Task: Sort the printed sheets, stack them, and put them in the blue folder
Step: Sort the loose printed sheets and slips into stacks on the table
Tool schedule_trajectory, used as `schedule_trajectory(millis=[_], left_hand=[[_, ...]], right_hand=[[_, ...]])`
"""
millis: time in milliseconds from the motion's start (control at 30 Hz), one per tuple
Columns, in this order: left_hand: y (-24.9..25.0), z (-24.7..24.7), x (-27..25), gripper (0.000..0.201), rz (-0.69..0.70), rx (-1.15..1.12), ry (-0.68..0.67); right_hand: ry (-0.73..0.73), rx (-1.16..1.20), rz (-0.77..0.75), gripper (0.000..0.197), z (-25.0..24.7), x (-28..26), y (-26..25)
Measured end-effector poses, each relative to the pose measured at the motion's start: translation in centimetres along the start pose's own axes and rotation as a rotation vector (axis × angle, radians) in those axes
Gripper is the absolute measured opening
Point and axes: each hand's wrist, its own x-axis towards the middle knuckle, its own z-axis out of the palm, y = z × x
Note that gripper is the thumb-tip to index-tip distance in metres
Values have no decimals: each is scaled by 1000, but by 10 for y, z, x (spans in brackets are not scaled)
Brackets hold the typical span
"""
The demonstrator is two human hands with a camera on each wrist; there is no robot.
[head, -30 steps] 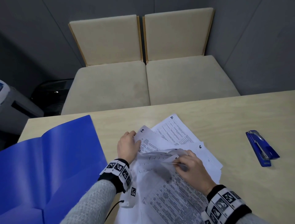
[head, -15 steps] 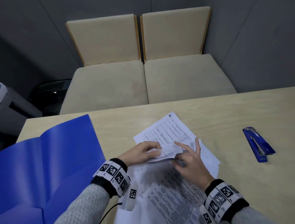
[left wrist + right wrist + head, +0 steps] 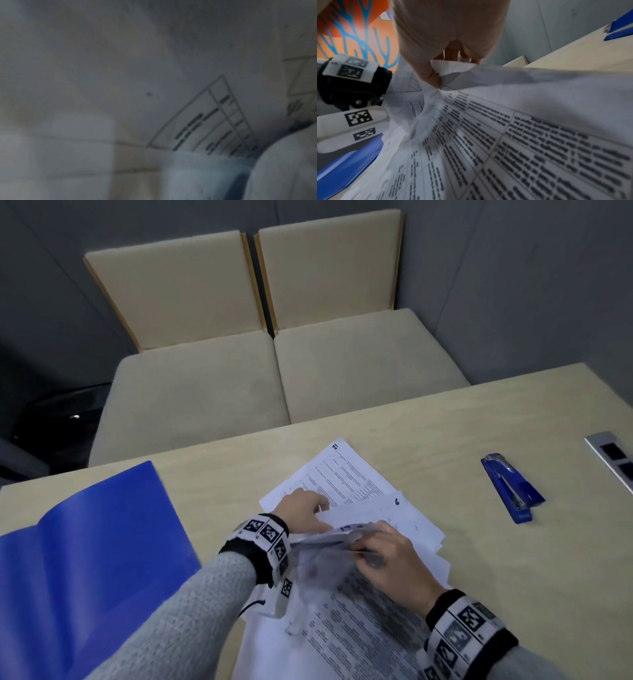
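Note:
The open blue folder [image 3: 85, 559] lies at the table's left. Printed sheets are spread in the middle: one numbered 21 [image 3: 346, 477] lies farthest, one numbered 6 [image 3: 397, 508] overlaps it, and more lie nearer me. My left hand [image 3: 323, 517] pinches the left edge of the sheet numbered 6, thumb below and fingers above. My right hand [image 3: 359, 542] pinches the curled-up far edge of the near sheets [image 3: 359, 628], lifting it. The right wrist view shows thumb and fingers [image 3: 433, 75] closed on that paper [image 3: 522, 135]. The left wrist view is blurred, filled by a printed sheet [image 3: 205, 121].
A blue stapler [image 3: 512, 487] lies on the table to the right, with a metal socket panel [image 3: 613, 457] at the far right edge. Two beige chairs [image 3: 274, 371] stand beyond the table's far edge. Bare tabletop [image 3: 445, 422] shows behind the sheets.
My left hand left the curled paper and moved away from me to the left edge of the spread sheets. The sheet numbered 6 now shows. My right hand keeps its pinch.

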Motion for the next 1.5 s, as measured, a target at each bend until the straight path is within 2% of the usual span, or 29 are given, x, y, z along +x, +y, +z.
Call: schedule_trajectory(millis=[67, 167, 233, 300, 367, 467, 533, 633, 700, 733, 767, 800, 833, 867, 900, 933, 1000, 1033, 1100, 1167, 1267, 1333, 1433, 1500], left_hand=[[0, 4, -3, 29, 82, 7, 63], [-15, -1, -15, 36, 64, -58, 207], [-29, -5, -25, 28, 5, -156, 291], [-40, -3, -34, 15, -8, -310, 317], [-42, -2, -44, 13, 8, -539, 279], [-42, -5, -55, 12, 85, -830, 142], [-42, -8, -60, 13, 77, -918, 49], [-43, -18, -57, 21, 92, -899, -120], [-41, -27, -51, 35, 87, -903, -246], [-41, -31, -46, 51, 32, -925, -255], [-40, -34, -41, 68, -33, -950, -192], [-41, -36, -33, 77, -88, -932, -48], [-43, -35, -23, 76, -123, -847, 155], [-44, -33, -13, 62, -167, -697, 346], [-45, -31, -4, 48, -204, -581, 444], [-43, -29, 3, 45, -213, -508, 443], [-37, -24, 14, 53, -230, -384, 350], [-35, -21, 17, 46, -244, -325, 365], [-30, -19, 15, 23, -223, -278, 506], [-27, -14, 10, 14, -112, -197, 631], [-30, -5, -2, 19, 61, 33, 733], [-39, -7, -6, 21, 70, 147, 768], [-50, -14, -15, 40, 10, 224, 770], [-51, -14, -22, 39, 16, 313, 742]], right_hand=[[-32, -13, 3, 33, 1, 1, 1], [-58, -9, 40, 17, 0, 3, 1], [-32, 0, 55, 14, -1, 3, 1], [10, 19, 105, 12, -3, 5, 1], [72, 21, 162, 10, -2, 9, 6], [187, -153, 201, 5, -3, 14, 13], [251, -201, 250, 6, -6, 18, 15], [224, -93, 271, 10, -11, 25, 18], [180, 63, 269, 13, -16, 29, 19], [163, 100, 261, 14, -17, 31, 19], [142, 103, 243, 13, -17, 31, 18], [113, 93, 217, 12, -16, 31, 17], [83, 80, 191, 11, -15, 29, 17], [56, 67, 170, 10, -13, 28, 18], [37, 56, 156, 9, -12, 26, 18], [28, 47, 138, 8, -10, 25, 18], [26, 49, 111, 4, -7, 22, 18], [27, 55, 109, 5, -6, 21, 17], [28, 64, 115, 11, -4, 18, 19], [25, 57, 133, 13, -1, 15, 23], [27, 55, 163, 15, 2, 14, 27], [28, 63, 162, 15, 3, 17, 26], [27, 50, 125, 7, 6, 24, 24], [44, 34, 110, 7, 8, 26, 22]])
